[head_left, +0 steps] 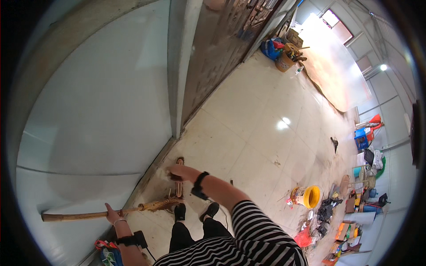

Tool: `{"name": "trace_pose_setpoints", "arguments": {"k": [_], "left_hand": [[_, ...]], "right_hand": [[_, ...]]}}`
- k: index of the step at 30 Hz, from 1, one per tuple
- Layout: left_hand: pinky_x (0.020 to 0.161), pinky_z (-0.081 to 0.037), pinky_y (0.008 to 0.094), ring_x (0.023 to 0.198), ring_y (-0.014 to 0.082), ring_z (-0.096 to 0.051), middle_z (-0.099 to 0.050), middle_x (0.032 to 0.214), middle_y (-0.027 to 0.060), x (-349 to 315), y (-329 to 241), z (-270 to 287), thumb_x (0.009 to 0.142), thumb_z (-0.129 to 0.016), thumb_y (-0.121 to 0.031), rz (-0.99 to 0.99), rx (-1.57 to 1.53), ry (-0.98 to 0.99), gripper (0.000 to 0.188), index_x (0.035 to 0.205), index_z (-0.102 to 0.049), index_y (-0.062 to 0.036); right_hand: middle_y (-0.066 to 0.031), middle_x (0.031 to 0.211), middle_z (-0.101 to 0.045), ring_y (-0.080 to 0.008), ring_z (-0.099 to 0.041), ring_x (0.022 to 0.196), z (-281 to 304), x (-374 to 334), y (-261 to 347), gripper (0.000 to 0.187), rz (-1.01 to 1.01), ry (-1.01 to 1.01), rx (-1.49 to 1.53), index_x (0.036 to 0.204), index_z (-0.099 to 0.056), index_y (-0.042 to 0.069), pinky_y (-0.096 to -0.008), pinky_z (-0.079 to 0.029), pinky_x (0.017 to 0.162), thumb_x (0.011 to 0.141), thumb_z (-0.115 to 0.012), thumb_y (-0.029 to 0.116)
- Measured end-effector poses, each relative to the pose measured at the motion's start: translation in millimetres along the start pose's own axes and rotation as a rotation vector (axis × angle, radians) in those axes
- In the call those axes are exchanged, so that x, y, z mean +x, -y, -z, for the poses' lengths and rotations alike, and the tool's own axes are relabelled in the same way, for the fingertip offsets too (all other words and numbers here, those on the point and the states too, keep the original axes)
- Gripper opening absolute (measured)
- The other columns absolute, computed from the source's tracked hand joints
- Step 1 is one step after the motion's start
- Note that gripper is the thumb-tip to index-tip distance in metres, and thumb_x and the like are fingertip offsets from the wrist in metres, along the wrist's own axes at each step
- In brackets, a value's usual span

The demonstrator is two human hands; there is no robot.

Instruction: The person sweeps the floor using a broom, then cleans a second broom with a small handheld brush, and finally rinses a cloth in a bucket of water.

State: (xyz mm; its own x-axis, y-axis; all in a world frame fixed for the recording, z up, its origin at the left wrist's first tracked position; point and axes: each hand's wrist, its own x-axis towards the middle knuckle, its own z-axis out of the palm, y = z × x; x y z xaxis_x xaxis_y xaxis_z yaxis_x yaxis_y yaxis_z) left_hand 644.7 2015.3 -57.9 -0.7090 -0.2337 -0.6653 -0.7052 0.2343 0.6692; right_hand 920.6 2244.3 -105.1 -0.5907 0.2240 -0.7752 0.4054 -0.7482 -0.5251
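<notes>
My left hand (113,215) is closed around the pale wooden handle of what looks like a straw broom (80,216). The handle runs sideways at the lower left, and its ragged brown fibre end (157,205) lies to the right, close to my left shoe. Farther forward, my right hand (175,171) reaches down toward the floor beside the wall base. It appears closed at a narrow, brown, wooden-looking piece (179,188) that lies lengthwise away from my feet. Its fingers are partly hidden and blurred, and what they grip cannot be made out.
A pale wall panel (102,111) rises at the left. Tiled floor (230,133) stretches right, with a yellow bucket (306,196) and dark plastic litter (326,210). A filled bucket (285,62) stands far back near a large leaning sheet (328,75). Crates and clutter line the right wall.
</notes>
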Motion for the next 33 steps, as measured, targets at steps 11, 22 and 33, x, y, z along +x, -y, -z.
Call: {"name": "trace_pose_setpoints", "arguments": {"k": [11,22,33], "left_hand": [[0.036,-0.037,0.0227,0.042,0.0111,-0.044,-0.05,0.06,0.0044,26.5,31.3,14.0,0.076,-0.06,-0.012,-0.365,0.226,0.294,0.016,0.075,-0.047,-0.0028],[0.04,-0.039,0.0244,0.051,0.0117,-0.047,-0.051,0.068,0.0057,31.8,35.7,15.4,0.08,-0.053,-0.011,-0.458,0.277,0.41,0.01,0.089,-0.049,-0.006],[0.046,-0.042,0.0238,0.057,0.0119,-0.047,-0.051,0.081,0.0067,40.5,32.8,31.3,0.074,-0.062,-0.014,-0.443,0.37,0.466,0.037,0.104,-0.042,-0.0057]], "right_hand": [[-0.0064,0.086,-0.047,-0.017,-0.05,0.071,-108.1,46.1,42.7,0.032,0.212,-0.215,0.563,0.104,-0.044,0.008,-0.0354,-0.038,0.065,0.085,-0.04,0.033],[-0.0112,0.11,-0.042,-0.0218,-0.052,0.086,-121.6,61.2,87.9,0.056,0.44,-0.291,0.693,0.126,-0.022,0.011,-0.0377,-0.042,0.069,0.083,-0.038,0.044],[-0.0099,0.083,-0.055,-0.0201,-0.056,0.062,45.5,-19.3,-200.9,0.034,0.071,-0.485,0.619,0.113,-0.041,0.008,-0.034,-0.046,0.056,0.085,-0.044,0.025]]}}
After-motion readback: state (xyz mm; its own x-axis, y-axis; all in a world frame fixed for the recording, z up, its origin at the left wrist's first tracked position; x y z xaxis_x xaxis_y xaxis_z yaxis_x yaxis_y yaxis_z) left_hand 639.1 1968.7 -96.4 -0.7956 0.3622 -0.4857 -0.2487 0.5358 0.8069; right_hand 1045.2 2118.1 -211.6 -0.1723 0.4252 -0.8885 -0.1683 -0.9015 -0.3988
